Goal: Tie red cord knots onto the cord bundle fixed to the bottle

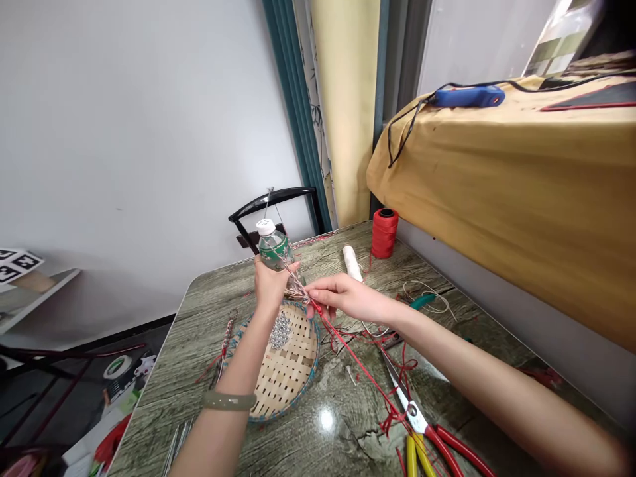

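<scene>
My left hand (269, 285) is closed around a plastic water bottle (273, 245) with a white cap and green label, held upright over the table. A braided strip of silver wire and red thread (294, 278) runs across the bottle. My right hand (338, 296) pinches the red thread (355, 358) at the braid's lower end, and the thread trails toward me. Below both hands lies a round woven bamboo tray (293, 371) holding silver beads (279, 330).
On the grey table (338, 424) lie a red thread spool (384, 233), a white spool (352, 262), red-handled scissors (422, 417), yellow-handled pliers (420, 457), a wire coil (427, 295) and thread scraps. A black chair (278, 202) stands behind. A yellow-covered surface (501, 179) rises at the right.
</scene>
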Demonstrator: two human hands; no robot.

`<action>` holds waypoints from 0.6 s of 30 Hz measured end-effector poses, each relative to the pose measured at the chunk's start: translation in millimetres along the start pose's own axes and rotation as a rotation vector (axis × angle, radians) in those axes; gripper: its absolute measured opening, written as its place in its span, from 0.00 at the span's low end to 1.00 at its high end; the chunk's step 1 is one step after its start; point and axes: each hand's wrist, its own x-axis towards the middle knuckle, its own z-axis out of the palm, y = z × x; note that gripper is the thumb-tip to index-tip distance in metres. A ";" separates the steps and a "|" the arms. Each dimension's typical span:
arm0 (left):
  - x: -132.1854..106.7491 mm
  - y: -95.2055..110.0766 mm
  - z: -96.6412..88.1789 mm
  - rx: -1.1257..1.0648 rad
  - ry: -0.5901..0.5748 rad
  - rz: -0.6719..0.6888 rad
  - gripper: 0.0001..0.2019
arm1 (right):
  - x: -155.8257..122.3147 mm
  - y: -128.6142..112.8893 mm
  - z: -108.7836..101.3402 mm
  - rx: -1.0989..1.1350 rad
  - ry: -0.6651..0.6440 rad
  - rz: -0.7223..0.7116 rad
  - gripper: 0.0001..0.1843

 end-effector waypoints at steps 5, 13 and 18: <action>-14.5 2.0 0.1 -0.086 0.065 -0.109 0.26 | -20.4 17.0 -14.4 -0.066 0.001 0.109 0.18; -96.6 44.9 -19.6 -0.358 -0.188 -0.362 0.11 | -36.3 7.9 -24.1 -0.121 0.102 0.088 0.17; -120.4 61.1 -22.5 -0.687 -0.495 -0.543 0.09 | -38.1 -0.8 -17.7 -0.061 0.043 0.096 0.17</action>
